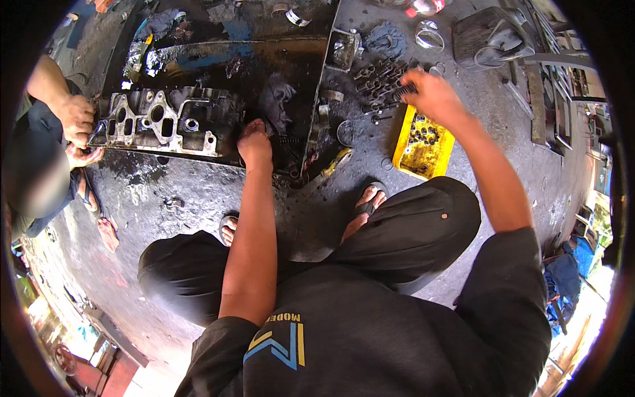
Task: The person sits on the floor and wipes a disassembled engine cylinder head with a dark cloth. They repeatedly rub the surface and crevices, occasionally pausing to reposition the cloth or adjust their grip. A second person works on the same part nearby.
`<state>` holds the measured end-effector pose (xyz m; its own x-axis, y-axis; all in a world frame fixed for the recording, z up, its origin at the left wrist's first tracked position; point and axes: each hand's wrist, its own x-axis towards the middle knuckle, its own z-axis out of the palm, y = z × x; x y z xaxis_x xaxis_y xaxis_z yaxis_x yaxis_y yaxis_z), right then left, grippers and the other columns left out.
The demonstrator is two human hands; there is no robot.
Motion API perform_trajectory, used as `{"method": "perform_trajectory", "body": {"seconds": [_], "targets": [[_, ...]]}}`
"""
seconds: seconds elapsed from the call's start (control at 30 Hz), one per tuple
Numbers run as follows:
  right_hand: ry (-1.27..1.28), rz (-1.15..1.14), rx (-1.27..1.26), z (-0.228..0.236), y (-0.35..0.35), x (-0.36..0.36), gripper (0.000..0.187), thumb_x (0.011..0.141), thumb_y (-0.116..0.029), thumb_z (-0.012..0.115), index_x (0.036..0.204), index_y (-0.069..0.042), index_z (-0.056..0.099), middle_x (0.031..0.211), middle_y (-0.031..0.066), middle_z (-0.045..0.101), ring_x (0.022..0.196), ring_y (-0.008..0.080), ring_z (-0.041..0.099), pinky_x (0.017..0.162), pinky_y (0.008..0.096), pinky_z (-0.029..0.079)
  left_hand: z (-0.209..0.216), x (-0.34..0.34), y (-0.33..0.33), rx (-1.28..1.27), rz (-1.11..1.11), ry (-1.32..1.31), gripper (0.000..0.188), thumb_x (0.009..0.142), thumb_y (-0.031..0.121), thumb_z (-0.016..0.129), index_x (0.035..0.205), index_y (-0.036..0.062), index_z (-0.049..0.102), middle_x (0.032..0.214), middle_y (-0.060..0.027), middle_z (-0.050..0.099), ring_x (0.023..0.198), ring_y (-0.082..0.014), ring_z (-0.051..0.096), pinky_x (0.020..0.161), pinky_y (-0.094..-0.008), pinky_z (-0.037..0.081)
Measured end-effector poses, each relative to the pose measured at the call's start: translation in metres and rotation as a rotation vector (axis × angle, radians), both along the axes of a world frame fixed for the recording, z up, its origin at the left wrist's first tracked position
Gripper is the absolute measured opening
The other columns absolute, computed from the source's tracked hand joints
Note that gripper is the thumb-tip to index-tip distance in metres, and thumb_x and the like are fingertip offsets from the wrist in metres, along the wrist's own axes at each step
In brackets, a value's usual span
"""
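Observation:
My left hand [254, 141] is closed at the right end of a grey metal cylinder head [159, 120], on a dark oily tray [264, 58]. Its fingers hide whatever they hold. A dark rag [278, 99] lies just beyond it, and a thin coil spring [289, 140] lies to its right. Out to the right, my right hand [433, 97] has thumb and fingers closed around a dark coil spring [406, 88]. This hand is at the edge of a pile of dark metal parts [378, 81], above the far end of a yellow plastic tray [423, 142] holding several small round parts.
A co-worker's hands [78, 122] touch the cylinder head's left end. A yellow-handled tool [336, 163] lies between my feet and the dark tray. Beyond the metal parts are a blue-grey rag [386, 41], a clear ring-shaped object [430, 36] and a dark jerrycan [491, 40].

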<state>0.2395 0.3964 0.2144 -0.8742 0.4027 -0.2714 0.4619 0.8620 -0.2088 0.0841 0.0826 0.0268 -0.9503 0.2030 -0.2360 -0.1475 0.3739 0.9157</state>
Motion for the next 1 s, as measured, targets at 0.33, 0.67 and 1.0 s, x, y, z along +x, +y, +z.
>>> {"method": "perform_trajectory", "body": {"seconds": [0.33, 0.67, 1.0], "targets": [[-0.106, -0.204, -0.113, -0.071, -0.007, 0.043, 0.036, 0.079, -0.025, 0.071, 0.110, -0.013, 0.060, 0.097, 0.0170, 0.067, 0.094, 0.0342, 0.064, 0.080, 0.0434, 0.049, -0.032, 0.051, -0.018, -0.342, -0.120, 0.227, 0.020, 0.079, 0.008, 0.060, 0.097, -0.0013, 0.063, 0.090, -0.0207, 0.066, 0.086, -0.0370, 0.064, 0.077, -0.0405, 0.049], [-0.102, -0.058, -0.072, -0.103, -0.017, 0.036, 0.033, 0.081, -0.023, 0.066, 0.110, -0.009, 0.060, 0.102, 0.0188, 0.066, 0.097, 0.0355, 0.064, 0.083, 0.0463, 0.050, -0.010, 0.057, -0.001, -0.499, -0.129, 0.062, 0.042, 0.072, 0.024, 0.078, 0.101, -0.0018, 0.062, 0.106, -0.0227, 0.060, 0.096, -0.0404, 0.060, 0.079, -0.0455, 0.049], [-0.129, 0.395, -0.087, -0.056, -0.054, -0.086, 0.024, 0.076, -0.020, 0.066, 0.092, -0.003, 0.064, 0.095, 0.0231, 0.065, 0.093, 0.0397, 0.063, 0.080, 0.0505, 0.049, -0.034, 0.055, 0.008, -0.293, -0.010, -0.068, 0.030, 0.071, 0.016, 0.076, 0.091, -0.0011, 0.061, 0.103, -0.0217, 0.059, 0.090, -0.0392, 0.060, 0.077, -0.0447, 0.048]]}}
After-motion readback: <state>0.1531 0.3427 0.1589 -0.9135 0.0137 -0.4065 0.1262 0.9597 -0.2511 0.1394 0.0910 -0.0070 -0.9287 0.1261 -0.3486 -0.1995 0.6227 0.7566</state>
